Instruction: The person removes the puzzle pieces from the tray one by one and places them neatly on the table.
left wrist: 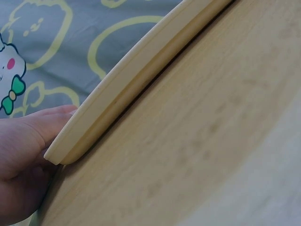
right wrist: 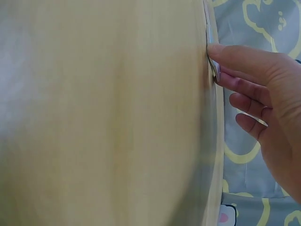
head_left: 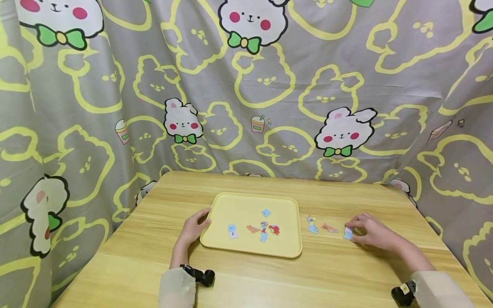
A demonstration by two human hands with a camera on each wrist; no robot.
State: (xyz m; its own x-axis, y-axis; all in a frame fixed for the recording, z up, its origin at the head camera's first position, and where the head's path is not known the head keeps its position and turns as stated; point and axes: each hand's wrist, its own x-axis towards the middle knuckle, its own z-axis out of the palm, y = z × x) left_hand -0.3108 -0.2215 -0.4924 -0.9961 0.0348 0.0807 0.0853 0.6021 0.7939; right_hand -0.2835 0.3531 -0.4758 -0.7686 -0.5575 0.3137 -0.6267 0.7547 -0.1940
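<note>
At the left edge of the yellow tray (head_left: 239,207), my left hand (head_left: 194,226) holds the rim. The left wrist view has this hand (left wrist: 26,150) at the corner of the tray (left wrist: 115,92), fingers partly hidden behind it. To the right of the tray, my right hand (head_left: 371,231) pinches a small light-blue and white paper cutout (head_left: 348,233) at the table surface. Seen edge-on in the right wrist view, the thin cutout (right wrist: 214,68) sits between thumb and forefinger, with the other fingers of the hand (right wrist: 277,89) loosely bent.
On the tray lie a blue cutout (head_left: 266,212), a blue and white one (head_left: 233,231), and orange (head_left: 252,229) and red (head_left: 274,230) ones. Between tray and right hand are a blue-yellow cutout (head_left: 312,226) and an orange one (head_left: 329,228). A patterned curtain (head_left: 246,119) surrounds the wooden table (head_left: 246,282).
</note>
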